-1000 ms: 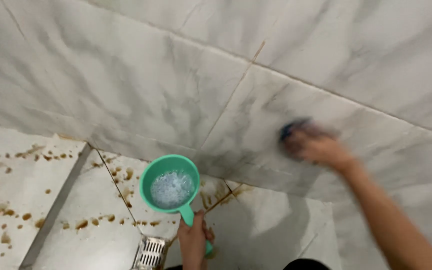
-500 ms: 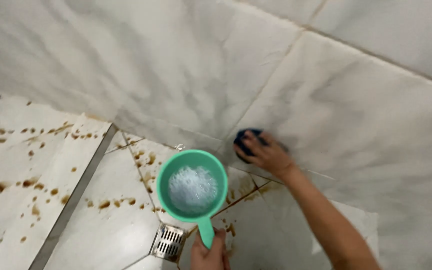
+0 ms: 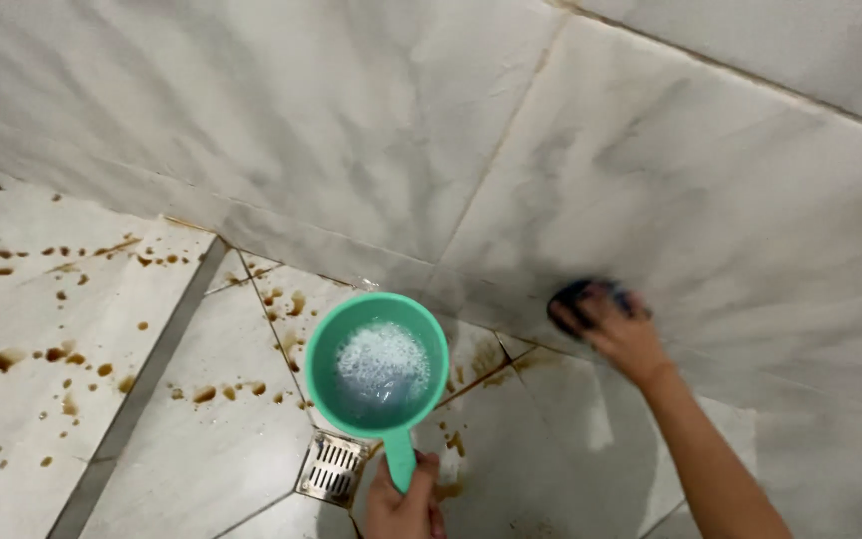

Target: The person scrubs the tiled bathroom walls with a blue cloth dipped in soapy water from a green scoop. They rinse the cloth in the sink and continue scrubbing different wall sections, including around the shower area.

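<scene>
My left hand (image 3: 403, 504) grips the handle of a green plastic dipper (image 3: 378, 371) holding foamy water, held level above the floor near the drain. My right hand (image 3: 619, 329) presses a dark scrubbing pad (image 3: 576, 299) against the lower part of the grey-white marble wall tile (image 3: 710, 200); the pad is mostly covered by my fingers and blurred by motion.
A square metal floor drain (image 3: 331, 467) lies just below the dipper. The white floor tiles (image 3: 72, 329) carry several brown stain spots and rusty marks along the grout lines. A grey strip (image 3: 142, 389) runs diagonally across the floor on the left.
My right hand with the pad has slid along the wall, first down and left, then back to the right. The dipper stays held over the drain while the view shifts.
</scene>
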